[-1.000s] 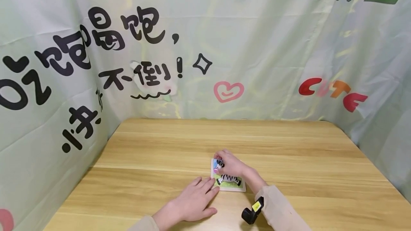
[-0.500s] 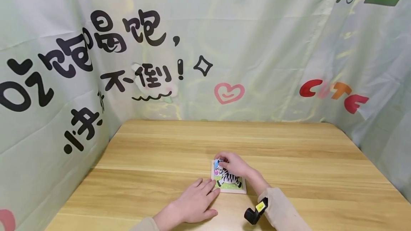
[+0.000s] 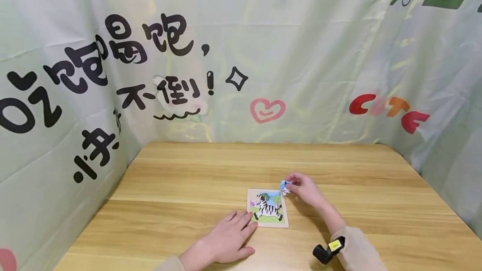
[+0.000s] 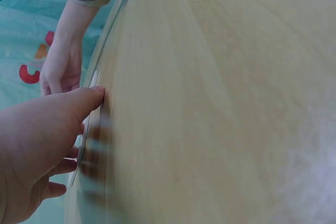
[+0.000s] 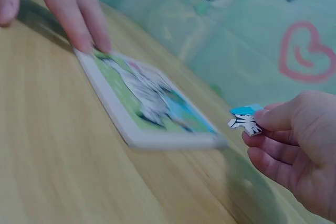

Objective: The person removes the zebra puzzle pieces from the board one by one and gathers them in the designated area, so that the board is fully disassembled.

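Observation:
A square zebra jigsaw puzzle (image 3: 268, 209) in a pale frame lies on the wooden table. Its upper left corner shows bare board where a piece is out. My right hand (image 3: 306, 188) is just off the frame's upper right corner and pinches a puzzle piece (image 5: 247, 120) between thumb and fingers. Blue sky and black-and-white zebra stripes are printed on that piece. With fingers spread straight, my left hand (image 3: 230, 235) lies flat, its fingertips on the frame's lower left corner. In the left wrist view the puzzle is mostly hidden behind my left hand (image 4: 37, 145).
The wooden table (image 3: 180, 179) reaches back to a printed cloth curtain (image 3: 316, 62) that hangs along the back and both sides. A black wrist camera (image 3: 328, 251) with a yellow label sits at my right sleeve.
My right hand has lifted the puzzle piece out of the upper left of the puzzle and moved it right, past the frame's edge. My left hand has stayed in place.

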`<state>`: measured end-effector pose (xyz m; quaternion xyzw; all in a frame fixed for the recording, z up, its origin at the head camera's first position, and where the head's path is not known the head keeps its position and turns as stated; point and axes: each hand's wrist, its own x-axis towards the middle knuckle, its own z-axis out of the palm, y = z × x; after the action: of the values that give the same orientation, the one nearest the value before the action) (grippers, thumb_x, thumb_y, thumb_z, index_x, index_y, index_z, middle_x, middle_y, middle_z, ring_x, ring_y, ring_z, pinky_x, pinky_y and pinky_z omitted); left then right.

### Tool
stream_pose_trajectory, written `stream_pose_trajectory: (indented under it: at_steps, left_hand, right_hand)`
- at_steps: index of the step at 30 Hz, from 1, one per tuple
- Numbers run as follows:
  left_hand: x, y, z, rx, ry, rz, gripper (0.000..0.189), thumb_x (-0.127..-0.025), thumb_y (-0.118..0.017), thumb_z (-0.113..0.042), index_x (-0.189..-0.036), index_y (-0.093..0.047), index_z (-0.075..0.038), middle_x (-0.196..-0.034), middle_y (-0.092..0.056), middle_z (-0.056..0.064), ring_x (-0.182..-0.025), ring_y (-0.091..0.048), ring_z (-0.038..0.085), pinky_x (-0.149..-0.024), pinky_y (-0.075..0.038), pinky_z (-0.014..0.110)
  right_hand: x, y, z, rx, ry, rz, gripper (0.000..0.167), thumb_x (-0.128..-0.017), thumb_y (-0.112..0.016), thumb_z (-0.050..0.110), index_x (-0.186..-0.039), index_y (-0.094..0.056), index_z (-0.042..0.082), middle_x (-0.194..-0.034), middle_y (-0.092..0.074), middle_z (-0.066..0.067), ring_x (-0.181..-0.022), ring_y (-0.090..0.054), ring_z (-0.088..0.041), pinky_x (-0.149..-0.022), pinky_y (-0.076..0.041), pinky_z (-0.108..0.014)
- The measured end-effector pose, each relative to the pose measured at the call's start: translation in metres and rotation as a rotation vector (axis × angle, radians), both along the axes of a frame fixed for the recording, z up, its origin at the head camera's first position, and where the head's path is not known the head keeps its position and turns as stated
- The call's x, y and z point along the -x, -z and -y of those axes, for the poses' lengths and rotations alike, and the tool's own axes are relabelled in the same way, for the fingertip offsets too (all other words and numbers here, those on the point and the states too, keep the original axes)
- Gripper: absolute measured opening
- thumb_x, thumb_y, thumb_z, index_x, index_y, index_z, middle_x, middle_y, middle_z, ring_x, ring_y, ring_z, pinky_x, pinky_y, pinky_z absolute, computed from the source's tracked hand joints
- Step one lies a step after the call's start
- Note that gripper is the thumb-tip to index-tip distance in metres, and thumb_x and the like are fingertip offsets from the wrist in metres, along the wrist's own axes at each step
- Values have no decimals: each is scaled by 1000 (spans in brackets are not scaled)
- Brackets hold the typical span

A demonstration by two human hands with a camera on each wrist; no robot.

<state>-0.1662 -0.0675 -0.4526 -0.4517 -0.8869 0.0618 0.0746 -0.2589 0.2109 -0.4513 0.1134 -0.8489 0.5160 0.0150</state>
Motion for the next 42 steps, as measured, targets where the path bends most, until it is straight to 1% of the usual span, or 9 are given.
stream_pose_trajectory:
  at_steps: [4,8,12,16,20,22,28,35,42]
  left_hand:
    - [0,0,0,-8,3,0,63,-91,-42,-56,-136,-46,-13,-141,-41,12,-129,-38,25,-104,-34,42]
    - [0,0,0,-8,2,0,63,-91,-41,-56,-137,-46,-13,-141,-41,12,-129,-38,25,-104,-34,42]
    - [0,2,0,0,0,2,63,-91,-41,-56,-137,-46,-13,-141,-41,12,-129,-38,24,-104,-34,42]
    - [-1,3,0,9,-8,4,63,-91,-40,-56,-137,-45,-13,-142,-41,12,-130,-37,24,-104,-33,42]
    - [-1,3,0,12,-8,-2,63,-91,-40,-57,-137,-45,-13,-142,-40,12,-130,-38,25,-104,-33,42]
    - [-2,3,0,10,-2,-8,63,-91,-40,-57,-137,-46,-13,-141,-41,12,-129,-38,24,-104,-34,42]
    - [-2,2,0,2,6,-15,63,-92,-40,-57,-136,-46,-13,-141,-41,12,-128,-39,24,-103,-35,42]
    - [-1,4,1,7,-12,-1,64,-92,-40,-57,-137,-45,-13,-142,-40,12,-130,-37,24,-104,-34,42]
    - [0,5,1,3,-7,-7,63,-92,-38,-56,-137,-45,-13,-142,-40,12,-130,-37,24,-104,-33,42]
  right_hand:
    - [-1,1,-24,-12,63,23,16,-84,-63,-1,-98,-59,-7,-79,-60,-8,-66,-56,-16,-56,-51,-26]
    - [-1,1,-42,-81,70,15,17,-83,-63,0,-98,-60,-7,-76,-59,-7,-60,-51,-15,-50,-46,-24]
    - [0,3,-51,-134,71,13,17,-84,-63,0,-99,-61,-7,-76,-59,-5,-58,-49,-13,-49,-43,-23]
    - [2,6,-51,-183,95,0,16,-84,-63,2,-98,-63,-5,-79,-60,-6,-62,-49,-14,-50,-43,-23]
    - [5,10,-48,-261,125,-47,14,-84,-64,4,-97,-65,-3,-84,-64,-7,-72,-54,-16,-57,-45,-25]
    - [5,12,-47,-296,137,-71,14,-84,-64,5,-96,-66,-2,-86,-65,-8,-77,-56,-18,-62,-46,-27]
    - [6,14,-46,-335,177,-79,14,-85,-64,8,-95,-66,-1,-89,-65,-10,-84,-58,-24,-72,-47,-36]
    - [9,10,-42,-400,199,-72,16,-85,-64,13,-96,-66,0,-91,-65,-11,-85,-58,-26,-75,-47,-44]
    - [11,10,-41,-440,211,-63,16,-86,-64,14,-96,-66,2,-90,-65,-9,-84,-58,-25,-73,-46,-44]
